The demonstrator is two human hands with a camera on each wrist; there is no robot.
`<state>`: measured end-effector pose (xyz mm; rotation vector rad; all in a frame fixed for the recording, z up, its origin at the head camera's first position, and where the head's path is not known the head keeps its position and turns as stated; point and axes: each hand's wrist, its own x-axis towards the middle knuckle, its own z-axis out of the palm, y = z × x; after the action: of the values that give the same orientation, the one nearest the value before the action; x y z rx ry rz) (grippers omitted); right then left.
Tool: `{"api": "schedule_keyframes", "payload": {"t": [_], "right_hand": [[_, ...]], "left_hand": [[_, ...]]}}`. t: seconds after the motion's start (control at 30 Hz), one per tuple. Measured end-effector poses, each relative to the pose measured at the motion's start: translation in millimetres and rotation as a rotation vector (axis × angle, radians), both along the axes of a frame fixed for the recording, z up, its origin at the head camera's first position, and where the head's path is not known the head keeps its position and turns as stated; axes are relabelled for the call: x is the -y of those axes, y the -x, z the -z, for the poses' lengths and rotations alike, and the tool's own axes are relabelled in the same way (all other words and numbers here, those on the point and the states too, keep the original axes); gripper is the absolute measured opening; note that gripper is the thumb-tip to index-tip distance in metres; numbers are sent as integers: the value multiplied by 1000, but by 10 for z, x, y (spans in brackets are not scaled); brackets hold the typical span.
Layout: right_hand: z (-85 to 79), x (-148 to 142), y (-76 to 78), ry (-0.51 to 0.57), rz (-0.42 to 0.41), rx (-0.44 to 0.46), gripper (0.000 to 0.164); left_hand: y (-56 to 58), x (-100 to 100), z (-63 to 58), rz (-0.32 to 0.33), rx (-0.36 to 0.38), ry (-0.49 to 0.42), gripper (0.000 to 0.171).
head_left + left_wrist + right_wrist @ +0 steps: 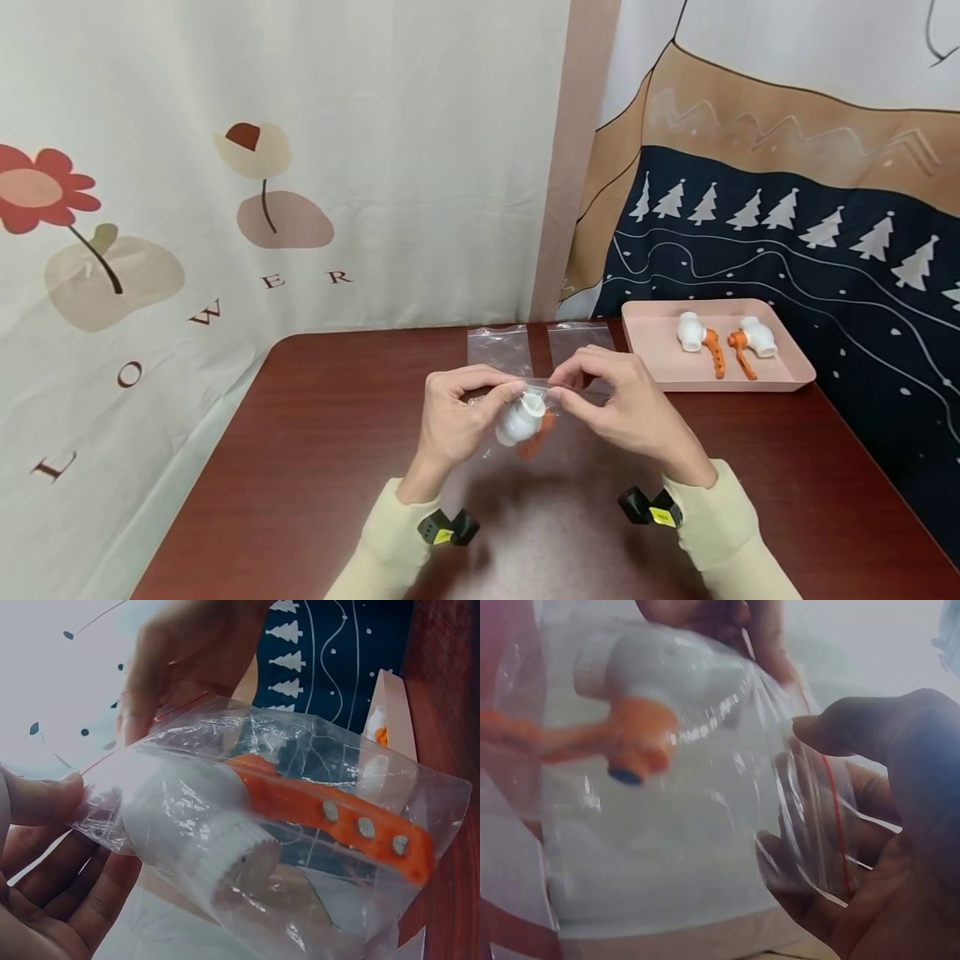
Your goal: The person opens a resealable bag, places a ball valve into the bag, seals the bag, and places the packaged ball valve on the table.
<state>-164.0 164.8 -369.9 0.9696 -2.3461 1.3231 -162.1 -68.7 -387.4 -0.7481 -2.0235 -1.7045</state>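
Observation:
A clear zip-lock bag (442,787) hangs between my two hands above the table. Inside it is a white plastic ball valve (517,422) with an orange lever handle (337,814). My left hand (455,417) pinches the bag's top edge at the left, thumb against fingers. At the right end of the same edge, my right hand (626,404) pinches the plastic between thumb and fingers. A red seal line (834,817) runs along the bag's mouth by the right fingers. In the left wrist view the handle points down toward the bag's bottom.
A pink tray (712,385) at the back right holds two more white valves (691,332) with orange handles. Two flat clear bags (498,346) lie at the table's (322,467) back edge. Printed curtains (420,167) hang behind and to the right.

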Motion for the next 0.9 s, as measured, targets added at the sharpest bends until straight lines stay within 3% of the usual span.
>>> {"api": "schedule_keyframes", "payload": {"t": [0.3, 0.63, 0.9], "right_hand": [[26, 166, -63, 9, -5, -108, 18], [48, 168, -67, -20, -12, -116, 19], [68, 141, -46, -40, -9, -115, 19]], "left_hand": [[-24, -86, 32, 15, -148, 40, 3], [-43, -95, 16, 18, -183, 98, 9], [-51, -73, 5, -3, -167, 77, 9]]}}
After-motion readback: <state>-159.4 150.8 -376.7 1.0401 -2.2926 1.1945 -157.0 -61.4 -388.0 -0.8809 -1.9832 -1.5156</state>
